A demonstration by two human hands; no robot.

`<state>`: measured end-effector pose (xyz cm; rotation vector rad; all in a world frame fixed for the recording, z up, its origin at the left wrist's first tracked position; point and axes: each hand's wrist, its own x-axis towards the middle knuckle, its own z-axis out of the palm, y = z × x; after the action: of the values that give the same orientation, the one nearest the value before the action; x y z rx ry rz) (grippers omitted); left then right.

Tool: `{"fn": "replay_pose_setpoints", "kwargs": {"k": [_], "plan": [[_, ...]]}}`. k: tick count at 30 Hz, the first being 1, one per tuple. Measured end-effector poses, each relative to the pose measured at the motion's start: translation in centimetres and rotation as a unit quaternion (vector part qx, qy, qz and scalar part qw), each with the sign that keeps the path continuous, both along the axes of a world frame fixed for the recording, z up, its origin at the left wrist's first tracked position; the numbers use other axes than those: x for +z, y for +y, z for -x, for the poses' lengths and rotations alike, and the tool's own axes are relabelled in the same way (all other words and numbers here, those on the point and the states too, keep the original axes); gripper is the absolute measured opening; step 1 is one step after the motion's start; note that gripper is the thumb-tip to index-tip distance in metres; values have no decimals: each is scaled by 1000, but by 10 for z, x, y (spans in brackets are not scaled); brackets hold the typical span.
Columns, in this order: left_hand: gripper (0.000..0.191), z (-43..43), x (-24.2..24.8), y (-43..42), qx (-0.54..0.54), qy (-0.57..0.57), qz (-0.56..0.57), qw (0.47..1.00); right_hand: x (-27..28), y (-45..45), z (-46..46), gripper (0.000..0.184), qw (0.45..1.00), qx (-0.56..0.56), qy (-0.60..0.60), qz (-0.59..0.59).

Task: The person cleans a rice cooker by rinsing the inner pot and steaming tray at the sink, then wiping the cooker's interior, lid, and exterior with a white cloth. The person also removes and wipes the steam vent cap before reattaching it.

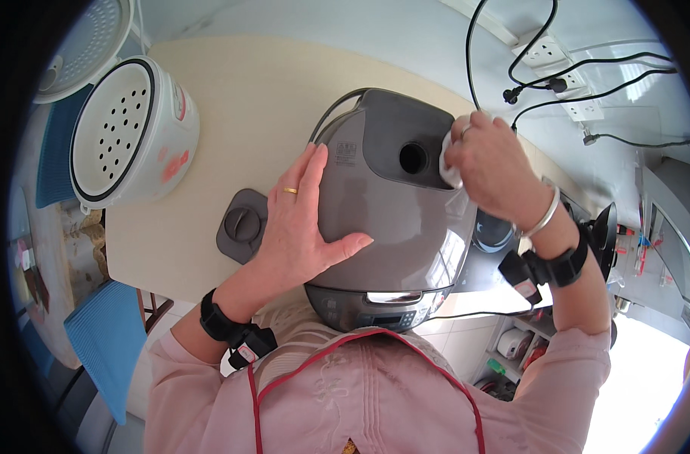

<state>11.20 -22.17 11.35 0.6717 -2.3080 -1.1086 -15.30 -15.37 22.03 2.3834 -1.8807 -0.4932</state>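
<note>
A dark grey electric rice cooker [401,227] stands before me with its lid down. A round dark hole [413,158] shows in the recess at the back of the lid. My left hand [299,221] lies spread against the lid's left side, thumb pointing across its top. In my right hand [489,162] is a bunched white cloth [450,162], pressed against the right edge of the recess. The removed steam vent cap [242,225] rests on the table, left of the cooker and partly behind my left hand.
A white rice cooker [169,136] stands open at the table's [225,96] left, a perforated plate [120,133] in it. Black power cords [472,51] hang by the wall sockets [560,68] at the back right. A blue chair [107,346] stands near the table's front left.
</note>
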Motion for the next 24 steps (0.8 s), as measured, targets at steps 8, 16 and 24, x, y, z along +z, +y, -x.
{"fn": "replay_pose_setpoints", "kwargs": {"k": [8,16,24], "plan": [[106,0,2,1,1,-10,-11,1000,-5,-22,-18,15,942,-165,-240,-164],[80,-7,-19,-7,-17,84,-30,996,-17,-1,-12,33,335,-364,-867,-57],[70,-102,-108,-31,110,-262,125,951,-30,130,-17,39,58,-260,-960,90]]}}
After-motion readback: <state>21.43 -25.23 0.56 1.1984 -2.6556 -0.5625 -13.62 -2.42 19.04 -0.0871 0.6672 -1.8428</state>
